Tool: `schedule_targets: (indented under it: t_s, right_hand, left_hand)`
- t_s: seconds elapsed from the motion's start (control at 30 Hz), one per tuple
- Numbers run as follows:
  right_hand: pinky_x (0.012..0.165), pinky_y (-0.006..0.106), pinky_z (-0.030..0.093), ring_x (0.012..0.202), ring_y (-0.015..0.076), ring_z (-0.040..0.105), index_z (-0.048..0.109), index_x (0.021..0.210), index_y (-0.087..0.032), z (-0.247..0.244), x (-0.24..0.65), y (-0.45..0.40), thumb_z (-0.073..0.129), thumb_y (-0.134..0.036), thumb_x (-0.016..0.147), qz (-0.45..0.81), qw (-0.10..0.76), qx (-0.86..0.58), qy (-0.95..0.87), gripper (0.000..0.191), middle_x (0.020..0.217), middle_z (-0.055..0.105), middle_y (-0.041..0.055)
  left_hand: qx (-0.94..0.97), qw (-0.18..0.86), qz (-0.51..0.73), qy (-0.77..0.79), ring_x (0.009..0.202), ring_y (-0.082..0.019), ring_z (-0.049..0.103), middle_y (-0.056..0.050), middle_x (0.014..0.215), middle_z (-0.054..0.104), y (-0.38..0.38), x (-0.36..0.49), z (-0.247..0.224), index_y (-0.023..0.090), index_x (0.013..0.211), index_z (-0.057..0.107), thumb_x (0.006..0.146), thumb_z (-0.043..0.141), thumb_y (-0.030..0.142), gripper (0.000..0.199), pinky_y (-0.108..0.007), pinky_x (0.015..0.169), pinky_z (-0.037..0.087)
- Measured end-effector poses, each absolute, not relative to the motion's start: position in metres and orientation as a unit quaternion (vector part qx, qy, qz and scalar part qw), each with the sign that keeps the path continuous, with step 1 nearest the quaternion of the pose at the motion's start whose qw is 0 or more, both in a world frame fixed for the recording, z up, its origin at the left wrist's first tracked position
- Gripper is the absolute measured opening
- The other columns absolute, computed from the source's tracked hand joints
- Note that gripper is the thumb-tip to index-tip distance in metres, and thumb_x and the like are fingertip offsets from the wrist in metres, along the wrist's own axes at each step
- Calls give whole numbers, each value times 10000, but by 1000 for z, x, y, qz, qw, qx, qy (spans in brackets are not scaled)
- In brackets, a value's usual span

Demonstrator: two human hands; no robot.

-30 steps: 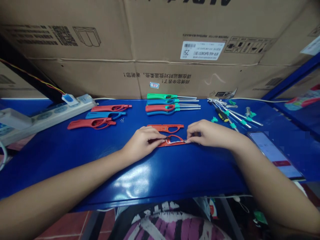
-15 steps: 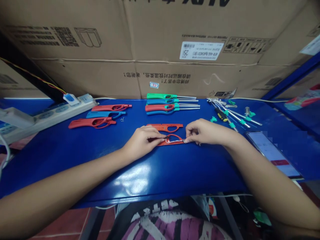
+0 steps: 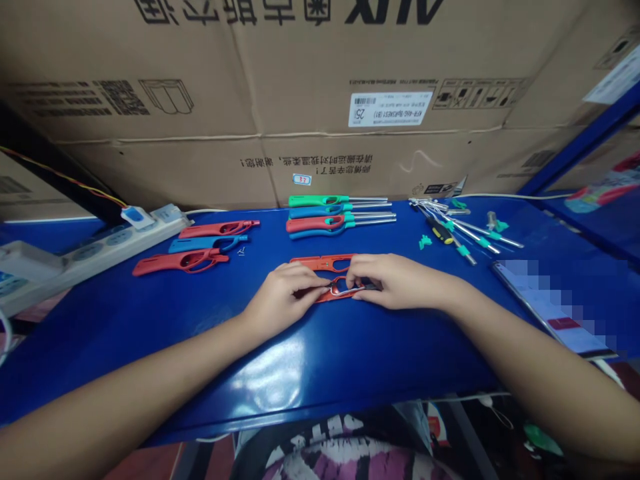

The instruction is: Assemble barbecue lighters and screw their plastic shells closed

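An orange lighter casing half lies on the blue table under both of my hands. A thin white wire runs along its trigger opening. My left hand is closed on the casing's left part, its fingertips at a small dark piece beside the wire. Curled over the right end is my right hand, thumb and forefinger closed on the casing near the wire; the fingers partly hide that end. Just behind lies the other orange casing half, partly covered by my right fingers.
Assembled lighters with metal tubes lie at the back centre. Red and blue casings and small screws are left. Metal tubes, a screwdriver and green pieces lie right, near a phone. A power strip stands left.
My right hand has moved left along the casing, its fingers now over the trigger opening and the rear half's right end. My left hand keeps its hold. The camera view has shifted slightly.
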State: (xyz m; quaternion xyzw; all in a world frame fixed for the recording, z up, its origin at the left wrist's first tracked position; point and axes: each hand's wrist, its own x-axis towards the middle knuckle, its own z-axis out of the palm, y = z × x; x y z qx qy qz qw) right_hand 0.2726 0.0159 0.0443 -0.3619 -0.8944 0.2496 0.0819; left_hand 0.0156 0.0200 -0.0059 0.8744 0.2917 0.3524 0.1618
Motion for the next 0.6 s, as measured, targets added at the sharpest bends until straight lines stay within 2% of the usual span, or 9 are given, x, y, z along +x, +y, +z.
schedule_targets:
  t_s: [0.23,0.33,0.43,0.6]
  right_hand:
    - [638,239,373,714,125,555,626,939,-201,42,271,15,619,-159,880,263,82,-369,-888,73,908,664,12]
    - [657,243,380,757,134,578,639,994,-210,40,270,15,618,-163,891,260,84,-365,-890,115,940,677,14]
    - [692,253,393,805,147,596,639,966,-205,39,269,15,608,-169,909,255,86,-352,-897,74,983,684,27]
    - [676,249,376,742,133,562,618,943,-199,39,269,14,585,-180,923,250,88,-353,-897,43,939,678,21]
  left_hand:
    - [870,171,370,278,828,-185,725,-51,906,789,19,17,-6,195,1008,788,941,663,204,143,-320,784,559]
    - [870,167,378,270,822,-183,724,-46,902,791,19,17,-7,188,999,788,933,674,194,132,-319,790,552]
    - [865,166,387,274,855,-191,725,-45,920,797,19,16,-7,186,998,784,919,692,190,121,-329,815,550]
    - [856,184,391,285,841,-190,722,-41,903,798,19,16,-7,199,973,787,910,698,193,109,-322,807,557]
